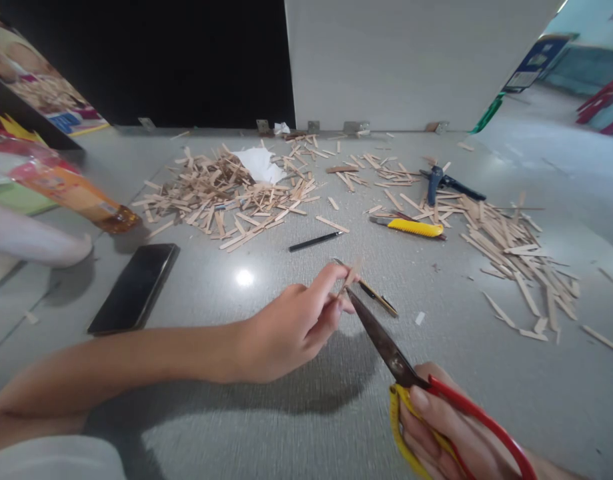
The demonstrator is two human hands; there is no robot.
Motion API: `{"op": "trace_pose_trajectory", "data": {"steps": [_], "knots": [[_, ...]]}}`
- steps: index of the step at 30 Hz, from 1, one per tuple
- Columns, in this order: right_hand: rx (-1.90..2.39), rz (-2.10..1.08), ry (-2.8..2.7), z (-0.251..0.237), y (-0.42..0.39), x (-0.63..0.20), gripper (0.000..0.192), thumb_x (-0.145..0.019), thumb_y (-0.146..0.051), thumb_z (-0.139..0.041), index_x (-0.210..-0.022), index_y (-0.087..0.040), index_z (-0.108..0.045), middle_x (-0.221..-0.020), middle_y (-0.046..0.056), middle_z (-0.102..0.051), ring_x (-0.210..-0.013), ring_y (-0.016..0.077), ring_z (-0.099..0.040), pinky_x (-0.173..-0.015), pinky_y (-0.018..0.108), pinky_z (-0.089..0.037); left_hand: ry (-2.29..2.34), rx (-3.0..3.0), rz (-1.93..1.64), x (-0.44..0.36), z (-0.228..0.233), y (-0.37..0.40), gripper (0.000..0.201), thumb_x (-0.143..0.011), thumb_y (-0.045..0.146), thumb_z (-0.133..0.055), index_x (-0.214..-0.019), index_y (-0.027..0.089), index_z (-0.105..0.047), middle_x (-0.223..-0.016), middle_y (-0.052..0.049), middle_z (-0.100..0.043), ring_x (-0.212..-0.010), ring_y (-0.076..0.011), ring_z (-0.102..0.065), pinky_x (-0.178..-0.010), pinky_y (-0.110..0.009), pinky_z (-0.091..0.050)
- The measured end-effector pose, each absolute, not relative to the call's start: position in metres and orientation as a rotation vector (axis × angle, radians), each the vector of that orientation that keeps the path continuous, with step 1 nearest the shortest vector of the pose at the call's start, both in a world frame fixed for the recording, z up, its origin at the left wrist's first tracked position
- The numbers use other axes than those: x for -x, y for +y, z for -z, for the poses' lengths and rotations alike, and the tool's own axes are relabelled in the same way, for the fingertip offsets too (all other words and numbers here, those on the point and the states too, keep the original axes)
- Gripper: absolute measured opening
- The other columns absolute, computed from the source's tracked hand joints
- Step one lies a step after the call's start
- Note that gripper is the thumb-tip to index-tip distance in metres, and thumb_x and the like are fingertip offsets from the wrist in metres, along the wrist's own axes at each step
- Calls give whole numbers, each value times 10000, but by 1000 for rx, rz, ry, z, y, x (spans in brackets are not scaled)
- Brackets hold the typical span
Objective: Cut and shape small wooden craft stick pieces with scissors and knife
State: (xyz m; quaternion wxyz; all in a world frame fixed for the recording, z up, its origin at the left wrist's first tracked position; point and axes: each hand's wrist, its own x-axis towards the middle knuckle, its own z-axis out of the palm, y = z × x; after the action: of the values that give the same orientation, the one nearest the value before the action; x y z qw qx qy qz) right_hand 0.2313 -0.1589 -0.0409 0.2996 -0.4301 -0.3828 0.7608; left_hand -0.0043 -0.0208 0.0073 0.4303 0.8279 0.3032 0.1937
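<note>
My left hand (296,320) pinches a small thin wooden stick (352,275) between thumb and fingers above the middle of the table. In my right hand (446,420) is a pair of scissors (386,347) with one red and one yellow handle. Their dark blades look closed or nearly so, and the tips meet the stick beside my left fingertips. Just beyond the fingers lies a gold and black pen (379,297), partly hidden by my hand. A slim black pen (315,241) rests a little farther off.
Wooden sticks (201,193) are heaped at the back left, with more (526,253) scattered right. A yellow cutter knife (413,228) and a dark blue tool (436,183) lie back right. Left are a phone (133,287), a bottle (76,193) and another person's arm (36,237). Panels (386,60) stand behind.
</note>
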Motion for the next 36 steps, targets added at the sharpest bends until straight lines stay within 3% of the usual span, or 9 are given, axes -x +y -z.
{"op": "trace_pose_trajectory", "data": {"steps": [4,9,12,18,25,36], "knots": [[1231,-1978,-978,47,-161,-233,689,-933,-904,-545,-721,-254,-462,-428,-129,-378,-324,41,-268,-349,169,-275,758,-1960,-470,4,-6,-20,185,-1045,185,-436,-1219,245,-418,-648,71,-643,-550,-146,-650,-549,-214,-478],[1353,-1881,-1024,38,-162,-237,677,-884,-895,-647,-833,-239,-488,-591,-103,-489,-416,41,-354,-439,191,-347,769,-2018,-494,5,-7,-20,225,-1041,202,-434,-1263,237,-430,-680,63,-656,-594,-150,-675,-588,-230,-494],[1358,-1865,-1018,37,-162,-237,665,-897,-890,-633,-837,-243,-486,-582,-105,-478,-428,53,-349,-456,211,-353,783,-2028,-506,5,-9,-20,264,-1035,193,-454,-1297,225,-459,-668,67,-665,-620,-146,-690,-599,-219,-494],[1332,-1856,-1096,42,-160,-237,669,-926,-901,-565,-783,-254,-474,-509,-109,-436,-408,68,-346,-441,224,-337,796,-2051,-519,5,-10,-18,266,-1038,204,-478,-1303,211,-494,-891,5,-822,-512,-87,-596,-500,-194,-404],[1559,-1829,-956,24,-157,-231,749,-781,-968,-665,-772,-254,-439,-523,-127,-444,-395,38,-357,-403,187,-299,792,-2100,-530,6,-10,-19,281,-1031,186,-471,-1307,182,-522,-881,-1,-831,-426,-61,-462,-460,-186,-338],[1524,-1866,-981,23,-154,-231,753,-798,-964,-650,-716,-244,-447,-505,-114,-437,-393,39,-358,-406,192,-280,812,-2175,-578,5,-5,-19,297,-1056,177,-425,-1337,166,-521,-899,-25,-831,-505,-76,-591,-530,-162,-432]]}}
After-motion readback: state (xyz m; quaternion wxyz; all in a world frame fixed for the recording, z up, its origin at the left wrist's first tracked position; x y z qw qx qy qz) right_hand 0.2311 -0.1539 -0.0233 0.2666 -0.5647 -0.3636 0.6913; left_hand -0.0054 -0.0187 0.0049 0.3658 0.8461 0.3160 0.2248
